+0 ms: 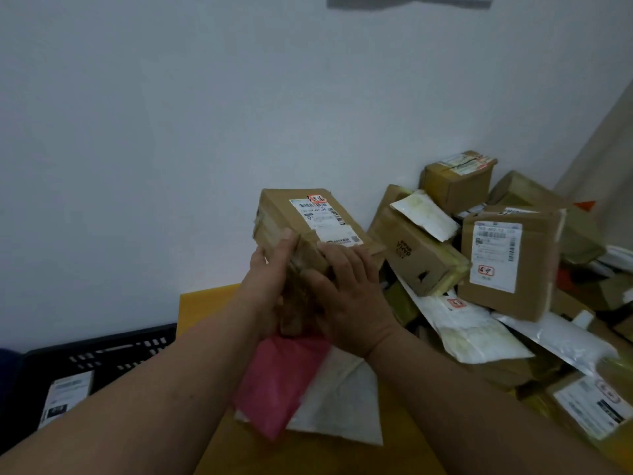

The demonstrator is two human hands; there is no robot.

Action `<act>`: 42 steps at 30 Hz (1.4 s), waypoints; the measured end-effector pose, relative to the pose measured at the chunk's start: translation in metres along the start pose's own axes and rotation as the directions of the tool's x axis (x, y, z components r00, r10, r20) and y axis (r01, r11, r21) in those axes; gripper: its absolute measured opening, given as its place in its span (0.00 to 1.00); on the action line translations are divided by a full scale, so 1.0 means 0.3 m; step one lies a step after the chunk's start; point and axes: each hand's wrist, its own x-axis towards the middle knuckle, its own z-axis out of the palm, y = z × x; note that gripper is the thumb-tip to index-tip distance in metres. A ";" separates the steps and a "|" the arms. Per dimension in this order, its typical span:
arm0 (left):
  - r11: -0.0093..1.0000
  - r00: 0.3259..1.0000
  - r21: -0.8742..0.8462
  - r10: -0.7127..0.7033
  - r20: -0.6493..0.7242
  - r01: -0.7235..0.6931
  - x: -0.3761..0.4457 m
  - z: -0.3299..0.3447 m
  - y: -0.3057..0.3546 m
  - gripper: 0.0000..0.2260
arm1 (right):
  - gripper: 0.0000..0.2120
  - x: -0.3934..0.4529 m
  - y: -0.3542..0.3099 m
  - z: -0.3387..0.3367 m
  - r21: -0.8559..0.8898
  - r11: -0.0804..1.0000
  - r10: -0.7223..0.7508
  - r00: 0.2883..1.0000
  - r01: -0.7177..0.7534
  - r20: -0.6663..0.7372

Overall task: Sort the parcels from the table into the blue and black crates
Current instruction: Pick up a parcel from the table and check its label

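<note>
Held up above the yellow bench (205,303), a brown cardboard parcel (291,214) shows a white shipping label with barcodes and a red stamp on its upper face; clear tape wraps its near end. Two hands carry this one box. The left hand (270,272) grips the near left edge, its fingers (286,241) curled up the side. The right hand (352,293) presses on the near right corner, fingers (337,255) bent over the top edge. Just below the wrists lies one pink mailer (277,382) on a white mailer (346,402). Right of the right fingers, a pile of brown boxes and white bags (479,269) leans against the wall, too jumbled to count. Low and left of the left fingers sits one black crate (102,354) holding one labelled parcel (65,395).
</note>
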 end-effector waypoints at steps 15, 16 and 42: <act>0.991 0.993 -0.072 0.115 0.036 -0.113 -0.213 -0.269 -0.056 0.41 | 0.29 -0.015 -0.218 -0.136 0.350 0.590 0.734 0.664 -0.727 0.141; 0.991 0.992 -0.068 0.116 0.042 -0.113 -0.223 -0.279 -0.060 0.41 | 0.30 -0.008 -0.211 -0.145 0.418 0.447 0.751 0.586 -0.791 0.305; 0.998 0.976 -0.035 0.050 -0.211 -0.058 -0.455 -0.424 -0.219 0.29 | 0.29 -0.047 -0.347 -0.124 0.332 -0.128 0.044 0.329 -0.935 0.943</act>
